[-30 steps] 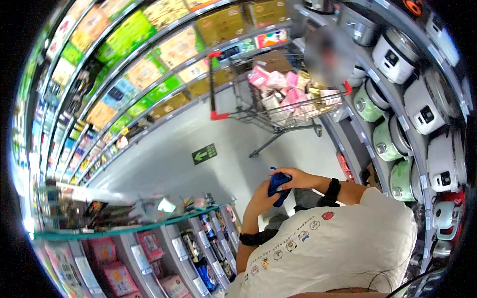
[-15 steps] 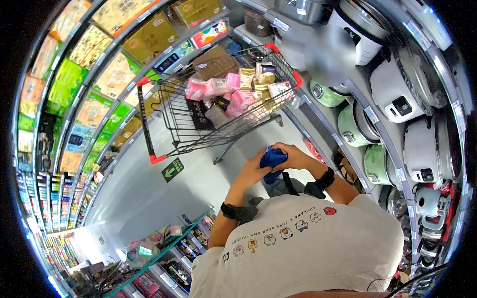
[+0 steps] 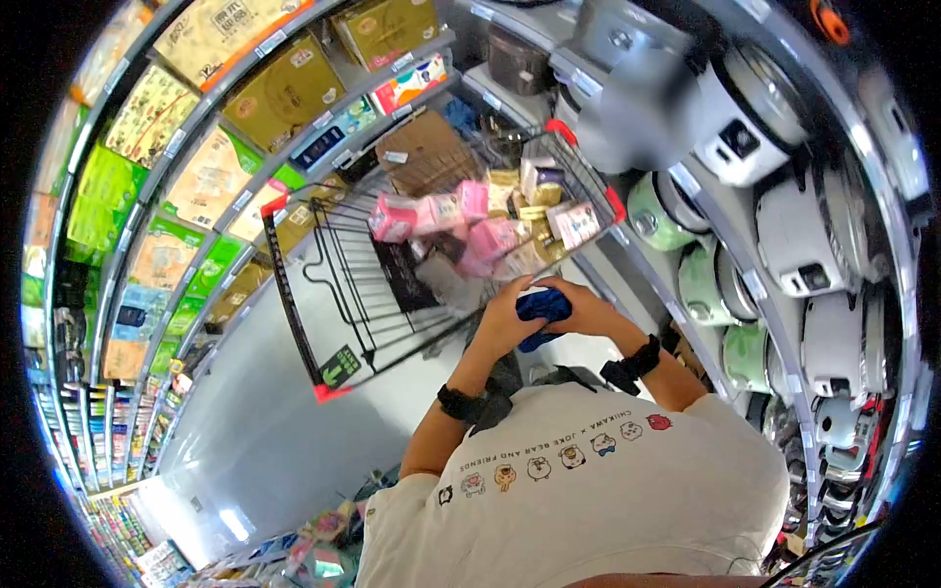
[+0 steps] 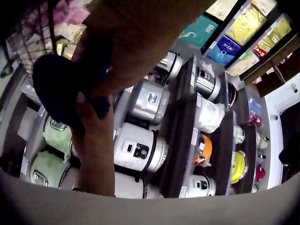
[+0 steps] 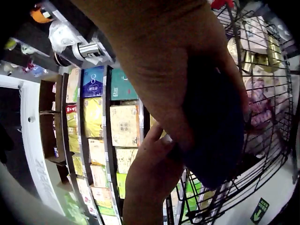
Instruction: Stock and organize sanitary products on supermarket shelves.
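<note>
Both hands hold one crumpled, soft-looking dark blue bundle point(image 3: 544, 305) in front of the shirt. My left hand point(image 3: 502, 321) grips its left side, and my right hand point(image 3: 586, 314) curls round the right. In the left wrist view the bundle point(image 4: 55, 89) appears as a dark rounded mass, with the right hand's thumb against it. The right wrist view shows the bundle point(image 5: 213, 131) under the near hand, partly in shadow. Just beyond the hands stands a black wire shopping cart point(image 3: 333, 304) with red corners, bearing pink and gold packs point(image 3: 490, 240).
Shelves of packaged tissue point(image 3: 279, 93) line the far left side. Rice cookers point(image 3: 750, 127) in white and green fill the shelves at the right. A brown cardboard box point(image 3: 426, 152) is at the cart's far side. Grey floor point(image 3: 265, 402) extends left of the person.
The view has swung, and the cart now appears closer to the hands, its near edge beside them. Both hands keep hold of the blue bundle, their fingers shifting around it.
</note>
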Tool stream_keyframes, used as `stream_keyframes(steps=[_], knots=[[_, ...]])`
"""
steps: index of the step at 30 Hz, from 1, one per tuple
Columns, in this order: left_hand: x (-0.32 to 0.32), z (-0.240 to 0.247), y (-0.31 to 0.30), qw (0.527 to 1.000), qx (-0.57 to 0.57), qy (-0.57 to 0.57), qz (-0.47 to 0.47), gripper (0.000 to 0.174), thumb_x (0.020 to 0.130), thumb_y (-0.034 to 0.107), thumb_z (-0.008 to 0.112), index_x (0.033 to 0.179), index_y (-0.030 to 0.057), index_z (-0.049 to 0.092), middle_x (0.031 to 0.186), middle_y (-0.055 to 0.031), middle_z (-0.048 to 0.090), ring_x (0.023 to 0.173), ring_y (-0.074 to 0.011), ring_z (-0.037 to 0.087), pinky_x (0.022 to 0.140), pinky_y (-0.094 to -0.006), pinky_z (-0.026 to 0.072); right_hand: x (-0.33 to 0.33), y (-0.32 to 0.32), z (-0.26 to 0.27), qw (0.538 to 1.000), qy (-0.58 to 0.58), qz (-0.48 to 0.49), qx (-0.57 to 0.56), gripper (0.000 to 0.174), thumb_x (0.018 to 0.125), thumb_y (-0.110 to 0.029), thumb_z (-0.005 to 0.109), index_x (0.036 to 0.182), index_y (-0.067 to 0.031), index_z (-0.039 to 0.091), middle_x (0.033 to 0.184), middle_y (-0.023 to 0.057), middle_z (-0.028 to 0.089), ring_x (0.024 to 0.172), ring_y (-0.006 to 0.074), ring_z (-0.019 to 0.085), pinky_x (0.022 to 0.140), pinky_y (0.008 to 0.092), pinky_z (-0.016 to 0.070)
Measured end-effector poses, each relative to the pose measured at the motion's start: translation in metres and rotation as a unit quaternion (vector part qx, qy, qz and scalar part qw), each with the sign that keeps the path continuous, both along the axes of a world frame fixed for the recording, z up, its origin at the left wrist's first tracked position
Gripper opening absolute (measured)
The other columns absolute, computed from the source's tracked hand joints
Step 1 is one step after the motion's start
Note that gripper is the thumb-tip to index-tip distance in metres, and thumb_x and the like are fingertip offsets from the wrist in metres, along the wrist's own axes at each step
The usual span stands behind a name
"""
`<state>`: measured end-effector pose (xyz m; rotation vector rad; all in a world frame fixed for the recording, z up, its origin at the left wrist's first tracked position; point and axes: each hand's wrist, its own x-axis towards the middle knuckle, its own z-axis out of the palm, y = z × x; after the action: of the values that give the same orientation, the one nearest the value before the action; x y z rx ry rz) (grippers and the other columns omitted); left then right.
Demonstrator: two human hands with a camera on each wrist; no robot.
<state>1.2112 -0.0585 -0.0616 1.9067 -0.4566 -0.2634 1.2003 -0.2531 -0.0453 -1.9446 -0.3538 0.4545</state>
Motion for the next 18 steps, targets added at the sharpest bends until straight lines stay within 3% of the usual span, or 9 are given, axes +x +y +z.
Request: stream_keyframes(steps=[2,4,8,12,13,16,17,18], knots=[[0.034,0.005,0.018,0.999,0.017,-0.032,0.02,0.076,0.058,0.014,0.077,0.125,0.0034,0.043,0.117,-0.0194,0.053,0.11,-0.033,0.051,0.095,-0.0379,0.0395,0.031,0.021,0.009,0.998,0.041,-0.009,-0.036,0.078,0.059,-0.013,0.08,0.127,-0.0101,0.041,0.108,0.0119,0.058,0.096,0.0233,0.058,0.087,0.0323,0.0447],[0.06,0.013,0.038,0.995,0.024,-0.079,0.063,0.079,0.057,0.013,0.076,0.126,0.0043,0.04,0.118,-0.0207,0.051,0.111,-0.0355,0.049,0.094,-0.0386,0.04,0.064,0.039,-0.006,0.999,-0.026,0.007,-0.043,0.081,0.058,-0.013,0.08,0.128,-0.01,0.04,0.111,0.013,0.056,0.102,0.026,0.056,0.089,0.0342,0.0435],[0.102,-0.009,0.078,0.995,0.007,0.018,0.094,0.084,0.055,0.012,0.077,0.128,0.0049,0.038,0.114,-0.0206,0.052,0.109,-0.0357,0.049,0.093,-0.0406,0.0405,0.131,0.08,-0.001,0.985,-0.078,0.092,-0.12,0.085,0.057,-0.018,0.082,0.129,-0.0079,0.038,0.118,0.0158,0.053,0.109,0.0291,0.053,0.092,0.0366,0.0414],[0.128,-0.039,0.103,0.985,-0.04,0.113,0.127,0.081,0.055,0.014,0.078,0.126,0.0039,0.04,0.105,-0.0196,0.055,0.101,-0.0315,0.055,0.088,-0.0346,0.0439,0.177,0.104,-0.048,0.972,-0.111,0.166,-0.124,0.089,0.053,-0.025,0.083,0.128,-0.0055,0.04,0.119,0.0167,0.052,0.11,0.0314,0.051,0.093,0.0382,0.0399],[0.132,-0.052,0.108,0.983,-0.039,0.118,0.132,0.08,0.061,0.013,0.079,0.129,0.0046,0.037,0.113,-0.016,0.054,0.1,-0.0239,0.055,0.086,-0.0329,0.0449,0.187,0.111,-0.051,0.97,-0.107,0.184,-0.118,0.089,0.051,-0.028,0.083,0.128,-0.0064,0.041,0.116,0.0168,0.054,0.109,0.0329,0.051,0.092,0.0392,0.0406],[0.149,-0.067,0.114,0.906,-0.226,0.301,0.196,0.073,0.063,0.008,0.076,0.125,0.0026,0.039,0.11,-0.0153,0.055,0.099,-0.0244,0.055,0.085,-0.0324,0.0453,0.211,0.127,-0.054,0.963,-0.114,0.214,-0.116,0.083,0.049,-0.027,0.082,0.121,-0.0068,0.047,0.109,0.0164,0.057,0.103,0.0337,0.053,0.09,0.0407,0.0419],[0.15,-0.067,0.118,0.816,-0.303,0.428,0.243,0.061,0.068,0.001,0.07,0.121,0.0009,0.041,0.11,-0.0136,0.054,0.098,-0.0241,0.055,0.083,-0.0331,0.0467,0.221,0.131,-0.061,0.962,-0.094,0.22,-0.131,0.081,0.048,-0.027,0.082,0.119,-0.0067,0.048,0.109,0.0163,0.057,0.102,0.0334,0.054,0.09,0.0408,0.042],[0.155,-0.083,0.121,0.833,-0.313,0.388,0.238,0.054,0.071,0.003,0.068,0.12,0.0027,0.044,0.109,-0.0118,0.054,0.097,-0.024,0.055,0.081,-0.0339,0.0473,0.229,0.134,-0.071,0.96,-0.073,0.226,-0.148,0.079,0.048,-0.026,0.082,0.118,-0.0066,0.05,0.108,0.0162,0.057,0.101,0.0332,0.054,0.09,0.041,0.042]])
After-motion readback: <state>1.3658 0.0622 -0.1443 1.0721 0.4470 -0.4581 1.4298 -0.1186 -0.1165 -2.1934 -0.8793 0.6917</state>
